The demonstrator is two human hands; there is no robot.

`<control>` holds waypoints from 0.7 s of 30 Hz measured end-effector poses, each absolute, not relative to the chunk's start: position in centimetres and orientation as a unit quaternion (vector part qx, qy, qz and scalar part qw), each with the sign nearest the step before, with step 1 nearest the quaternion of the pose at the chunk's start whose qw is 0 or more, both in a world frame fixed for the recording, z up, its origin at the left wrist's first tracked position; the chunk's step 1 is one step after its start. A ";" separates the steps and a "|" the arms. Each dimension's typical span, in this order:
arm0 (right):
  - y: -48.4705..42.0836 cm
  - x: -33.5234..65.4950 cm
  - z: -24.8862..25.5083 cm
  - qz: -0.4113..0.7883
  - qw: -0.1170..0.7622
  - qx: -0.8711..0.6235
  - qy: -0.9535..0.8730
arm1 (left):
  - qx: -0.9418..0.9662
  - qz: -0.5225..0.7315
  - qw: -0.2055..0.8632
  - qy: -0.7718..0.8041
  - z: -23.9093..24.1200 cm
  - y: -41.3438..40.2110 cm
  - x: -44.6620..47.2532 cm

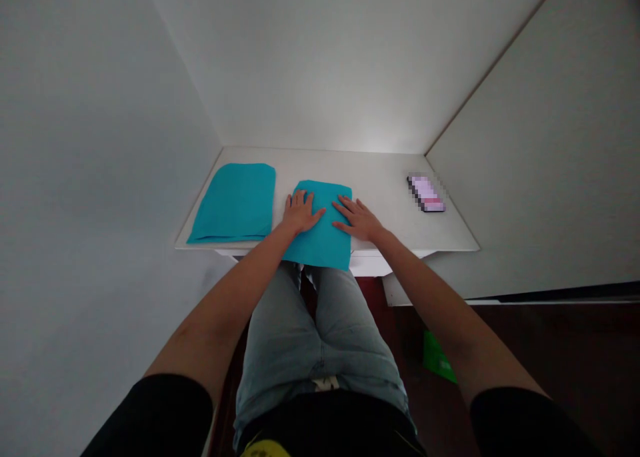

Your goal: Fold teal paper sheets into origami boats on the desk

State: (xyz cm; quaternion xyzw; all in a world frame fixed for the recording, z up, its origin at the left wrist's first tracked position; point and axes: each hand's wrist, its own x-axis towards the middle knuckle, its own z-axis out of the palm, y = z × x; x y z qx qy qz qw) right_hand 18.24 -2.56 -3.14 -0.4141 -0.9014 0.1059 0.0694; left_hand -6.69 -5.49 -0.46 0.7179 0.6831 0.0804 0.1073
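1. Leftmost, a pale wall stands along one end of the white table.
2. Next comes the left cloth, blue and folded, lying flat on the table near that end. Two layers show along its near edge, just back from the table's front.
3. Just right of it, the left hand rests palm down on the middle cloth, fingers spread and pointing away, thumb held out to the right. Its forearm passes over the near right corner of the left cloth.
4. Centrally lies the middle cloth, the same blue, its far part on the table and its near edge reaching out past the front, above the jeans. A narrow strip of table shows between the two cloths.
5. Then the right hand, well spread, has its fingers on the right side of the middle cloth while the palm sits beyond the edge. The two hands are near each other but apart; neither grips anything.
6. Further right, a phone lies on the table, its screen lit and blurred into blocks.
7. Below, partly behind the right forearm, something green shows near the floor.
8. Rightmost, a pale panel borders the table.
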 end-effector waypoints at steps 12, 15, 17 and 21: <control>-4.2 16.9 -1.7 0.131 0.091 -0.459 -0.874 | 0.690 0.049 0.090 0.716 -1.0 2.3 -10.1; -4.4 16.5 -1.6 0.131 0.093 -0.466 -0.870 | 0.670 0.023 0.104 0.735 -0.3 2.9 -9.1; -4.4 16.5 -1.7 0.128 0.099 -0.474 -0.865 | 0.684 0.017 0.117 0.720 0.1 2.0 -7.9; -4.1 16.6 -1.9 0.128 0.123 -0.486 -0.856 | 0.807 0.063 0.093 0.580 -0.3 -2.4 -6.2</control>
